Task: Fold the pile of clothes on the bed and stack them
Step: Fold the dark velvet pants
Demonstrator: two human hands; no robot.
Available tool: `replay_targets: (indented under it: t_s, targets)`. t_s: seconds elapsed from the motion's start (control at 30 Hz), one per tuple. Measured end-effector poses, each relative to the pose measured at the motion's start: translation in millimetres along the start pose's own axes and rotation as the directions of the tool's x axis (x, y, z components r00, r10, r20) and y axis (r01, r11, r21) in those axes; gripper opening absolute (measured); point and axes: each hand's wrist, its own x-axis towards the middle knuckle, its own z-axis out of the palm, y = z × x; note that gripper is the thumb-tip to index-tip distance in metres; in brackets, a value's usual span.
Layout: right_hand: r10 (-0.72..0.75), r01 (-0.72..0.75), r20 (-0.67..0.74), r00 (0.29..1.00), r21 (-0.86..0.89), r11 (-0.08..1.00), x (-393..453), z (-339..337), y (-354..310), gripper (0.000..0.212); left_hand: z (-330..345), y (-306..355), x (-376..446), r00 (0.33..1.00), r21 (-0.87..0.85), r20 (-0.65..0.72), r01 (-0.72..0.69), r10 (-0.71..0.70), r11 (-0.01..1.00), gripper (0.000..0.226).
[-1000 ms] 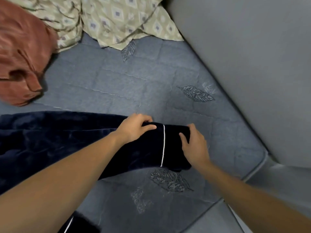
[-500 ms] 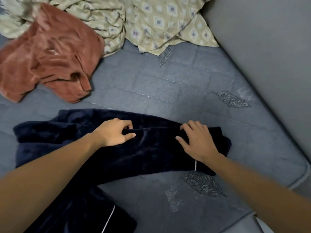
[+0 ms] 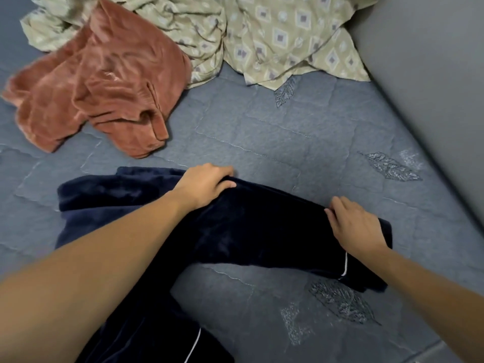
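Observation:
A dark navy velvet garment with thin white piping lies across the grey-blue quilted bed. My left hand grips its upper edge near the middle, thumb over the cloth. My right hand pinches the upper edge close to the cuffed right end. Another part of the navy cloth runs down under my left forearm to the bottom edge. A crumpled rust-coloured velvet garment lies at the upper left. Behind it, a beige cloth with a diamond print is bunched up.
A plain grey wall runs along the right side of the bed. The mattress edge shows at the bottom right corner. Bare quilt lies between the navy garment and the other clothes.
The view has shifted up and left, showing more of the rust and beige clothes. My left hand moved to the garment's upper edge and gripped it; my right hand went from lying on the cloth to pinching its edge.

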Motion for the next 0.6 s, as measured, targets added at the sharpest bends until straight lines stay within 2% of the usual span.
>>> replay_targets:
  t_s: [0.1,0.17,0.23,0.3,0.37,0.43,0.53,0.6]
  targets:
    - [0.015,-0.014,0.016,1.0,-0.079,0.997,9.7,1.1,-17.3,0.013,5.0,-15.9,-10.8,0.998,-0.014,-0.018,0.067,-0.067,0.998,0.028]
    - [-0.01,0.011,0.02,1.0,-0.062,0.998,17.5,-2.4,-37.3,0.011,-1.2,-35.1,-28.0,0.995,0.009,-0.051,0.084,-0.084,0.996,0.035]
    - [-0.041,0.04,0.038,0.998,0.017,0.999,27.9,-6.3,-63.9,0.02,-13.2,-57.6,-46.4,0.994,0.059,-0.067,0.096,-0.092,0.994,0.036]
    - [-0.098,0.087,0.074,0.992,0.14,0.986,40.7,-11.9,-96.5,0.032,-25.1,-79.3,-61.2,0.991,0.098,-0.053,0.13,-0.125,0.987,0.028]
    - [-0.167,0.141,0.09,0.982,0.247,0.959,54.1,-14.2,-128.9,0.041,-31.7,-94.6,-68.9,0.984,0.091,-0.004,0.178,-0.179,0.98,0.02]
    - [-0.209,0.168,0.113,0.971,0.295,0.941,68.4,-13.1,-153.7,0.046,-35.6,-100.3,-67.5,0.984,0.043,0.011,0.175,-0.176,0.984,0.021]
    - [-0.244,0.22,0.13,0.961,0.18,0.959,85.7,-4.7,-169.1,0.042,-38.7,-100.9,-55.1,0.986,0.002,-0.081,0.145,-0.144,0.99,0.021]
    - [-0.213,0.205,0.076,0.974,0.103,0.973,94.9,-0.4,-169.5,0.039,-36.6,-99.1,-48.8,0.977,0.063,-0.122,0.182,-0.173,0.981,0.023]
